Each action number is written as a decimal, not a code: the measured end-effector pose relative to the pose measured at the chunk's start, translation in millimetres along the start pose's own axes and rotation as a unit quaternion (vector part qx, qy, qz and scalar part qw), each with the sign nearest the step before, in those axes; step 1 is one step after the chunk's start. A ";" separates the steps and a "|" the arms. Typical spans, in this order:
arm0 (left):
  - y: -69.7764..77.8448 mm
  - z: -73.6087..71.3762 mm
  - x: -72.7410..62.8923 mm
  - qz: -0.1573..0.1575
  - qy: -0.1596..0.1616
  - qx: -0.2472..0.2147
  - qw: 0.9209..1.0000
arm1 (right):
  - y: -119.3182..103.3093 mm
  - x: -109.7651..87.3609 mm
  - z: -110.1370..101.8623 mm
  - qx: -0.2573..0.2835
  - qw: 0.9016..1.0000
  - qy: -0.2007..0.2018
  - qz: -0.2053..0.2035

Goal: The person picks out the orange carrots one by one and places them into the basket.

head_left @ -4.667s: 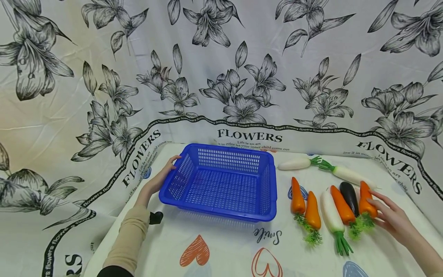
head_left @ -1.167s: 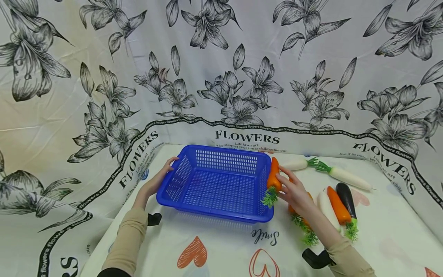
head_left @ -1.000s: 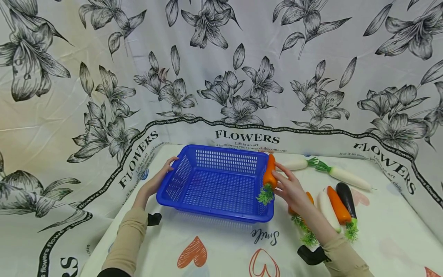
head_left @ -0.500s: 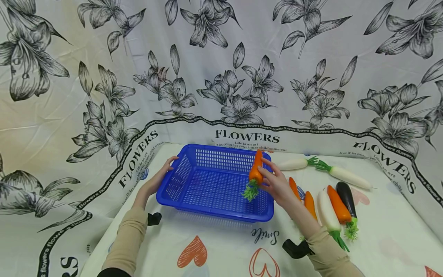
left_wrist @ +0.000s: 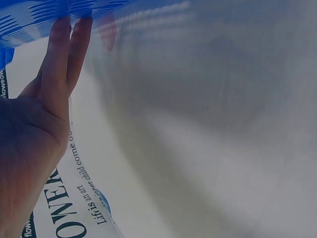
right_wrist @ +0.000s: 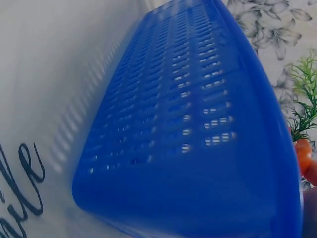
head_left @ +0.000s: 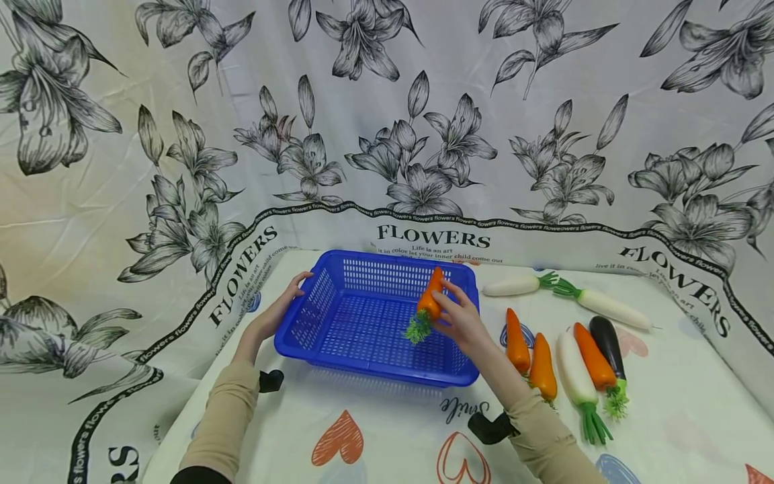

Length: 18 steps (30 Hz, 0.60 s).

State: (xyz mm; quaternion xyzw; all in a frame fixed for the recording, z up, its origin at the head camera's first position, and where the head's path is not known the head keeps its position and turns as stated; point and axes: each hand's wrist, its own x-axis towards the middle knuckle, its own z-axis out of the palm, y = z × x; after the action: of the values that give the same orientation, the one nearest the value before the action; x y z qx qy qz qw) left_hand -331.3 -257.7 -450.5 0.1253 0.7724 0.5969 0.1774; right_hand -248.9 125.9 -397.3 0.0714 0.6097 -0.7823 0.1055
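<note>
My right hand (head_left: 461, 317) pinches an orange carrot (head_left: 430, 294) over the right half of a blue plastic basket (head_left: 369, 368). The carrot hangs tilted with its green leaves lower left. In the right wrist view, the basket's outer wall (right_wrist: 188, 183) hides most of that hand; only the leaves (right_wrist: 304, 91) and a bit of orange show. My left hand (head_left: 279, 310) rests at the basket's left rim, and its fingers (left_wrist: 58, 59) reach up nearly straight against the wall in the left wrist view. Its thumb's hold is unclear.
To the right of the basket lie two carrots (head_left: 517, 341), a white radish (head_left: 576, 366), another carrot (head_left: 595, 356) and an eggplant (head_left: 607, 343). Further back are two more radishes (head_left: 514, 286). A flower-print cloth (head_left: 435, 228) hangs behind the table.
My right hand has taken the rightmost carrot and carried it left, across the basket's right rim to above its inside. The left hand has stayed at the rim.
</note>
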 end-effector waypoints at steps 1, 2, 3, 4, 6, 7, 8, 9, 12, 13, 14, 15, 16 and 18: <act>0.3 -0.1 0.1 0.000 0.000 0.000 1.000 | 1.5 1.2 1.9 0.000 1.000 0.001 0.000; 0.4 -0.1 0.0 -0.001 0.001 0.001 1.000 | 3.2 2.3 3.8 -0.002 1.000 0.000 0.000; 0.3 -0.2 0.0 -0.001 0.001 0.000 1.000 | 4.9 3.5 5.9 -0.003 1.000 0.001 0.001; 0.2 -0.2 0.0 -0.002 0.002 0.001 1.000 | 6.3 4.7 8.2 0.000 1.000 0.000 0.004; -0.1 -0.1 -0.3 -0.002 0.003 0.001 1.000 | 9.7 6.9 12.8 0.000 1.000 0.002 0.007; -0.3 0.1 -0.3 -0.002 0.004 0.000 1.000 | 11.4 7.6 15.0 -0.002 1.000 0.005 0.009; -0.7 0.2 -0.3 -0.003 0.005 -0.001 1.000 | 13.2 8.3 17.2 -0.001 1.000 0.006 0.012; -1.0 0.3 -0.1 -0.002 0.005 -0.002 1.000 | 14.8 8.6 19.3 -0.001 1.000 0.006 0.015; -1.0 0.3 0.0 -0.003 0.005 -0.002 1.000 | 19.3 9.9 25.3 -0.005 1.000 0.010 0.028; -0.8 0.3 0.0 -0.003 0.004 -0.002 1.000 | 20.6 10.5 27.1 -0.004 0.999 0.010 0.033; -0.7 0.3 0.1 -0.004 0.004 -0.001 1.000 | 21.7 11.3 28.8 -0.002 0.999 0.010 0.037; -0.4 0.3 0.1 -0.005 0.005 -0.001 1.000 | 22.6 12.3 30.6 -0.003 0.999 0.011 0.041; -0.2 0.3 0.1 -0.006 0.006 -0.001 1.000 | 23.3 13.4 32.6 0.000 0.999 0.012 0.044; 0.3 0.4 0.3 -0.008 0.006 0.000 1.000 | 24.4 15.6 36.0 0.000 0.999 0.016 0.046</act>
State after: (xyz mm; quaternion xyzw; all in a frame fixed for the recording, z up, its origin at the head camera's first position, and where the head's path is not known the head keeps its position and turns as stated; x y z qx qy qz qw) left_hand -331.4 -257.2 -450.3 0.1152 0.7748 0.5958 0.1774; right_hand -257.2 84.0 -415.1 0.1116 0.6072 -0.7755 0.1316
